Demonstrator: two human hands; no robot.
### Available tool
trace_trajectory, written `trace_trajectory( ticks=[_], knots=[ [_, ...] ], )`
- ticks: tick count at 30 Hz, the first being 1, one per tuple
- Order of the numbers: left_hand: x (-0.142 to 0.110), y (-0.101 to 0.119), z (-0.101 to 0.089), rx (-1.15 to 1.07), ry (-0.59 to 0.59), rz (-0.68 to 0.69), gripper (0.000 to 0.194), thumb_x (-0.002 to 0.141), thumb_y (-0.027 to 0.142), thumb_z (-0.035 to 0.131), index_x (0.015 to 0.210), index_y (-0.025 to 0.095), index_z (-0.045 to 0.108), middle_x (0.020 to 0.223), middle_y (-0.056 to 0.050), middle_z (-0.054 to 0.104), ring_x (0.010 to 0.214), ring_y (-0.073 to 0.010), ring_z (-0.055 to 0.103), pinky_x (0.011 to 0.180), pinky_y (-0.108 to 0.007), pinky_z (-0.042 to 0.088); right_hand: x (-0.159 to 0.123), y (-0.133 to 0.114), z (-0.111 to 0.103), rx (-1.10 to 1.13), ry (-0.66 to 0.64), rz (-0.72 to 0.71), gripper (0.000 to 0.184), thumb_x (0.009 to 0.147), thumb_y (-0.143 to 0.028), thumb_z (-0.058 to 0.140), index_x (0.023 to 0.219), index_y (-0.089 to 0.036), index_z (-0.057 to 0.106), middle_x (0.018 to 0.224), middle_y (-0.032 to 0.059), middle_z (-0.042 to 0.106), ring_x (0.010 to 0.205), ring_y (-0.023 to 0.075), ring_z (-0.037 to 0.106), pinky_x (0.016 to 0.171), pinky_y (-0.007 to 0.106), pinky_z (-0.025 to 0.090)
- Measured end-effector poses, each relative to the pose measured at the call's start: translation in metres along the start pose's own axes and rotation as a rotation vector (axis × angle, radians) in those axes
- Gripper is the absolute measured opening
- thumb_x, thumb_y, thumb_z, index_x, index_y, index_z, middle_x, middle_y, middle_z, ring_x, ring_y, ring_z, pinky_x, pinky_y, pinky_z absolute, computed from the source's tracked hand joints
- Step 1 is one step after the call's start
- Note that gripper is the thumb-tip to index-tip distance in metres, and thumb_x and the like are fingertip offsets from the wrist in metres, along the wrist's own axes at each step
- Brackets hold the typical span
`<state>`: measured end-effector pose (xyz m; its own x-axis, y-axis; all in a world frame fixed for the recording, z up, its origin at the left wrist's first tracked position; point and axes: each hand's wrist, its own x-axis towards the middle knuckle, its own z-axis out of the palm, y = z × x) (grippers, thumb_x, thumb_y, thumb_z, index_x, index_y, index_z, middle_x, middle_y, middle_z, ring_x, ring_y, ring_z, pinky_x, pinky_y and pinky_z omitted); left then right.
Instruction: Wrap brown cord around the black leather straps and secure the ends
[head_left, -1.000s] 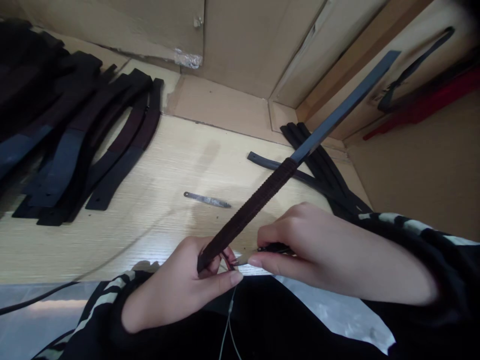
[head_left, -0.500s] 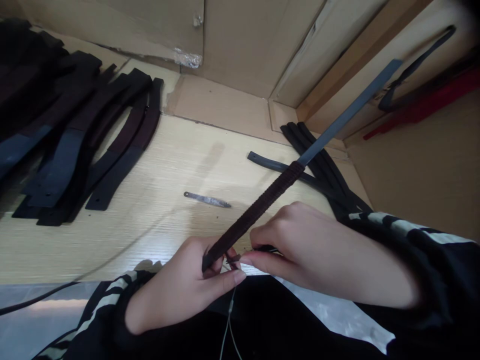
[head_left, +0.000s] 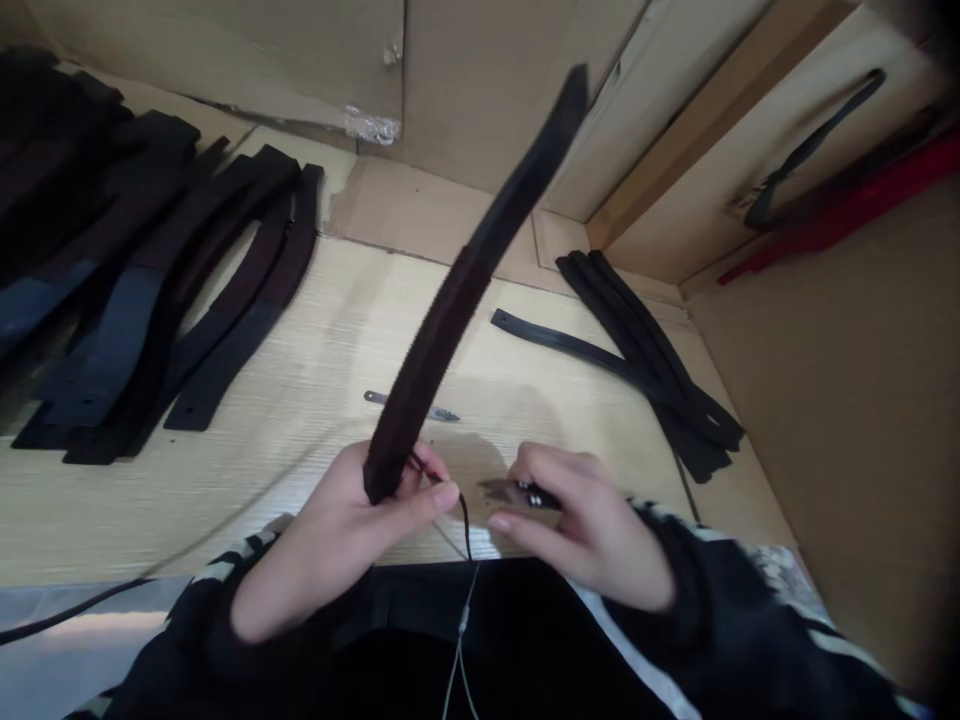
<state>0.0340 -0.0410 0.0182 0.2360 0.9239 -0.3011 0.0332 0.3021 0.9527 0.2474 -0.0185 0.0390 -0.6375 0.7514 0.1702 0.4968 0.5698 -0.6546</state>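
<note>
My left hand [head_left: 375, 510] is closed around the lower end of a dark curved strap [head_left: 450, 320] with a stitched brown wrap. The strap slants up and away to the right. A thin dark cord [head_left: 466, 520] comes out by my left thumb and fingertips and hangs down. My right hand [head_left: 577, 500], a little to the right and apart from the strap, grips a small dark-handled tool [head_left: 536, 495]. Its pointed metal end faces left, toward the cord; motion blurs it. Behind the strap, a slim metal pointed piece [head_left: 435, 411] lies on the table, partly covered.
Several dark curved straps [head_left: 135, 330] are piled on the table's left. More dark straps [head_left: 637, 350] lie crossed at the right. Cardboard panels [head_left: 480, 90] stand behind, and a red object [head_left: 847, 220] is on the right. A pale earphone-like wire [head_left: 463, 625] hangs in front of my body.
The strap has turned, its far end swinging left and up, showing its broad side. My right hand has drawn back from my left, and the tool in it now shows.
</note>
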Motion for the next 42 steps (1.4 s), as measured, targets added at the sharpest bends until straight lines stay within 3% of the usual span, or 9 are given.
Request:
trace_trajectory(
  ticks=[2,5,7,12,16,22,27,36,42],
  knots=[
    [0.003,-0.001,0.0,-0.066,0.044,-0.01,0.02,0.078,0.039,0.07,0.075,0.022,0.06,0.059,0.006,0.043,0.052,-0.0087,0.039,0.048,-0.02,0.032,-0.013,0.007,0.029,-0.166,0.26,-0.188,0.009,0.086,-0.025,0.06,0.083,-0.017,0.057,0.061,-0.0025,0.05,0.05,0.0095,0.044,0.046,0.024,0.036],
    [0.008,-0.001,0.003,-0.183,0.031,-0.062,0.023,0.078,0.04,0.069,0.076,0.02,0.058,0.053,0.008,0.034,0.046,-0.0074,0.028,0.044,-0.02,0.024,-0.025,0.014,0.057,-0.321,0.265,-0.303,0.027,0.092,-0.038,0.051,0.109,-0.021,0.063,0.078,0.0044,0.063,0.056,0.0121,0.054,0.048,0.026,0.043],
    [0.012,0.0,0.006,-0.234,0.028,-0.096,0.023,0.079,0.039,0.068,0.077,0.019,0.057,0.051,0.009,0.03,0.046,-0.0073,0.026,0.044,-0.021,0.022,-0.028,0.016,0.063,-0.306,0.209,-0.299,0.035,0.095,-0.04,0.044,0.115,-0.017,0.062,0.088,0.0084,0.067,0.068,0.0144,0.062,0.051,0.026,0.047],
    [0.028,0.009,0.015,-0.256,0.08,-0.093,0.024,0.079,0.04,0.068,0.082,0.018,0.057,0.048,0.01,0.027,0.045,-0.0067,0.023,0.044,-0.021,0.02,-0.03,0.027,0.052,-0.291,0.264,-0.184,0.022,0.087,-0.008,0.048,0.102,-0.013,0.064,0.088,0.0057,0.072,0.069,0.0135,0.064,0.055,0.026,0.05],
    [0.035,0.01,0.019,-0.241,0.131,-0.098,0.028,0.085,0.042,0.062,0.096,0.017,0.059,0.047,0.011,0.023,0.046,-0.0075,0.02,0.046,-0.022,0.018,-0.024,0.049,0.036,-0.379,0.307,0.008,0.022,0.085,-0.005,0.047,0.097,-0.014,0.063,0.087,0.0051,0.071,0.076,0.014,0.067,0.067,0.024,0.055],
    [0.035,0.002,0.021,-0.247,0.07,-0.14,0.029,0.09,0.044,0.054,0.094,0.016,0.059,0.049,0.011,0.023,0.046,-0.0077,0.02,0.048,-0.024,0.02,-0.011,0.08,0.038,-0.562,0.2,0.152,0.012,0.09,-0.021,0.052,0.09,-0.016,0.063,0.081,0.0039,0.067,0.064,0.0162,0.065,0.056,0.026,0.049],
    [0.037,-0.002,0.02,-0.264,0.038,-0.152,0.03,0.091,0.046,0.051,0.093,0.017,0.059,0.052,0.01,0.02,0.046,-0.0074,0.019,0.047,-0.024,0.019,-0.008,0.082,0.045,-0.676,0.132,0.21,0.031,0.09,-0.043,0.051,0.096,-0.015,0.061,0.082,0.0055,0.065,0.056,0.0179,0.059,0.047,0.03,0.04],
    [0.034,-0.002,0.015,-0.268,0.058,-0.182,0.031,0.09,0.049,0.052,0.088,0.019,0.06,0.053,0.01,0.02,0.047,-0.007,0.019,0.05,-0.024,0.021,-0.006,0.084,0.043,-0.703,0.075,0.211,0.021,0.094,-0.025,0.043,0.1,-0.017,0.062,0.095,0.0097,0.063,0.087,0.0249,0.051,0.077,0.037,0.045],
    [0.031,-0.001,0.012,-0.273,0.065,-0.187,0.034,0.089,0.052,0.053,0.09,0.019,0.062,0.054,0.01,0.02,0.048,-0.0078,0.018,0.049,-0.024,0.018,-0.007,0.086,0.045,-0.673,0.143,0.236,0.035,0.092,-0.034,0.05,0.12,-0.013,0.052,0.123,0.014,0.058,0.107,0.0288,0.048,0.089,0.045,0.043]
  ],
)
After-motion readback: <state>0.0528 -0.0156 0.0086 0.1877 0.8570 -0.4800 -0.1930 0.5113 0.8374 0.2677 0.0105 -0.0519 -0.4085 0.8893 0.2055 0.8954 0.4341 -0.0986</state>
